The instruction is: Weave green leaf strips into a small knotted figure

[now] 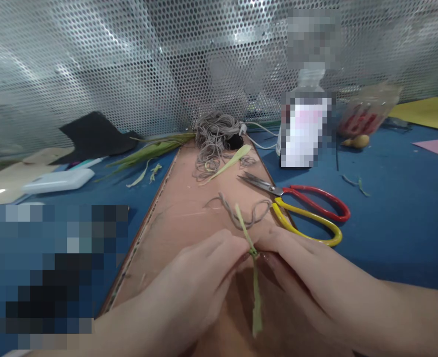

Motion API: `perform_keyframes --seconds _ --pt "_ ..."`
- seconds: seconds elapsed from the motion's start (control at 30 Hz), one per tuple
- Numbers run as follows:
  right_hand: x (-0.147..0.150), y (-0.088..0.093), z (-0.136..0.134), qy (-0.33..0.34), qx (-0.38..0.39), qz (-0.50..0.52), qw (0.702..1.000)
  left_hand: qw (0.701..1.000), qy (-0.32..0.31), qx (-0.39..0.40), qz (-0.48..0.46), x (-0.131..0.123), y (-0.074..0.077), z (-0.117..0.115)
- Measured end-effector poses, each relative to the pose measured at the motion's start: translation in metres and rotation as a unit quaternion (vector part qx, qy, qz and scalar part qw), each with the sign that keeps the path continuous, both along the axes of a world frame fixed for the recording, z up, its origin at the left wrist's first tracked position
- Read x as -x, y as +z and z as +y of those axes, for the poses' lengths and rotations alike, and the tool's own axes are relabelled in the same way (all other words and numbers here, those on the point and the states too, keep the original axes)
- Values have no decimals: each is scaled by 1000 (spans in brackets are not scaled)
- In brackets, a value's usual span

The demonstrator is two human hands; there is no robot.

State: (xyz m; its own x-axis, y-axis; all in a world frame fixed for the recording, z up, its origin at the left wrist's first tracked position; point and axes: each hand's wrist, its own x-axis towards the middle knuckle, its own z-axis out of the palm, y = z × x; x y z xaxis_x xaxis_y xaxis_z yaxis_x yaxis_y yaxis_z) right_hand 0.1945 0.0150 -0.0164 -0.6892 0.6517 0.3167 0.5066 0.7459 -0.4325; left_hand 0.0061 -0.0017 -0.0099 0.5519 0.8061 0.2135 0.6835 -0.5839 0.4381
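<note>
My left hand (200,277) and my right hand (301,267) meet over a long brown board (189,198), fingertips pinched together from both sides on a thin green leaf strip (255,292). The strip runs from just above my fingers down toward me. A short piece of grey string (241,210) loops around the strip's upper end and lies on the board just beyond my fingertips. Whether my fingers also pinch the string is hidden.
Scissors with red and yellow handles (308,213) lie right of the board. A tangle of grey string (213,134) and green leaves (148,151) lie at the far end. A bottle (304,124), a white case (57,181) and coloured paper (427,111) rest on the blue table, before a perforated metal wall.
</note>
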Motion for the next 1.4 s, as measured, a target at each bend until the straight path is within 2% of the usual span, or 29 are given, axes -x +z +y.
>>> perform_keyframes --seconds 0.23,0.4,0.63,0.73,0.9,0.97,1.13,1.27,1.4 --pt "-3 -4 -2 27 5 11 1000 998 -29 -24 44 4 -5 -2" --pt "-5 -6 -1 33 -12 2 999 997 -31 -21 64 7 -5 -2" --pt "-5 -5 -2 47 -14 -16 999 994 -30 -68 81 7 -5 -2" --pt "-4 -4 0 37 -22 0 999 996 -22 -60 67 6 -5 -2" --pt "-3 3 7 -23 -70 82 994 998 -16 -5 56 5 -1 1" --pt "-3 5 8 -15 -80 83 993 998 -18 1 54 5 0 3" --pt "-2 3 9 32 -26 62 997 999 -17 -21 23 5 -2 5" --pt "-1 -1 12 23 -7 68 997 999 -14 -43 -3 6 -5 5" --pt "-2 -3 13 -1 2 92 996 994 40 -87 -45 6 -4 4"
